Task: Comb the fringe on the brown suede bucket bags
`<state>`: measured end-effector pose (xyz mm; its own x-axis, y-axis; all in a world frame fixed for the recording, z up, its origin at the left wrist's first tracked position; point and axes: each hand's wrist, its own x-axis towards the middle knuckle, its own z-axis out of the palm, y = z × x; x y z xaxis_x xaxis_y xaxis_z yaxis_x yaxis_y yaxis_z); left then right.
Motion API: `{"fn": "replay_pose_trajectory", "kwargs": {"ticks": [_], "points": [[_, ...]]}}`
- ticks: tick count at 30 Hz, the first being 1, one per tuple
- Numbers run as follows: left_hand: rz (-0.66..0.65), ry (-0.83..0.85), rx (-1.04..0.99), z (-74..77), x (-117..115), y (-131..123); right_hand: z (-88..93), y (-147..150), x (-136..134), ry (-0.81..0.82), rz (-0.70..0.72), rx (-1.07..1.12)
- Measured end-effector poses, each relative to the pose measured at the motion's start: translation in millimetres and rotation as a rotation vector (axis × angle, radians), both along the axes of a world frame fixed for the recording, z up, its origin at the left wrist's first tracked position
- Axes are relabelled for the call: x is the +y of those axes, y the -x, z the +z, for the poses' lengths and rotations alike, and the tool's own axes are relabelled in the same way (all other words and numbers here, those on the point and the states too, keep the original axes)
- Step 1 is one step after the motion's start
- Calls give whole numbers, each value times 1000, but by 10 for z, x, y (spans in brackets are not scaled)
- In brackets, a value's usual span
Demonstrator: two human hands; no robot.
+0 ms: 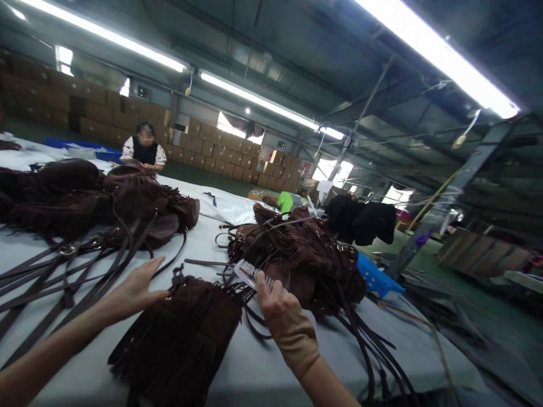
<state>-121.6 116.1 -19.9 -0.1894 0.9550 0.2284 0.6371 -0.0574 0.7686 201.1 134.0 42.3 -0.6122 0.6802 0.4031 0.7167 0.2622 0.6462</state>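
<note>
My left hand reaches forward with its fingers stretched out, just above the dark leather straps and beside the top of a brown fringed bag lying in front of me. My right hand is closed around a white comb-like tool, held at the fringe where the near bag meets a pile of brown fringed bags. The wrist of that hand wears a tan sleeve.
Another heap of brown fringed bags lies at the left on the white table. A seated person works at the far end. Black items, a blue bin and cardboard boxes stand beyond.
</note>
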Motion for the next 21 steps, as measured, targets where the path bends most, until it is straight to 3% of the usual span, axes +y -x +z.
{"fn": "replay_pose_trajectory", "kwargs": {"ticks": [1,3,5,7,10,14,21], "points": [[-28,-75,-19,29,62,-111,4,42,35,-3,18,-16],[-257,-128,-162,101,156,-432,32,102,86,-34,81,-51],[-557,-80,-253,173,220,-795,72,117,121,-93,155,-81],[-732,-23,-268,215,247,-1095,101,65,154,-152,224,-106],[-749,-44,-213,171,198,-1316,105,-154,193,-194,329,-116],[-796,-128,-30,13,45,-1301,71,-563,155,-44,432,-184],[-864,-148,134,-26,-69,-1362,64,-898,-56,209,268,-244]]}}
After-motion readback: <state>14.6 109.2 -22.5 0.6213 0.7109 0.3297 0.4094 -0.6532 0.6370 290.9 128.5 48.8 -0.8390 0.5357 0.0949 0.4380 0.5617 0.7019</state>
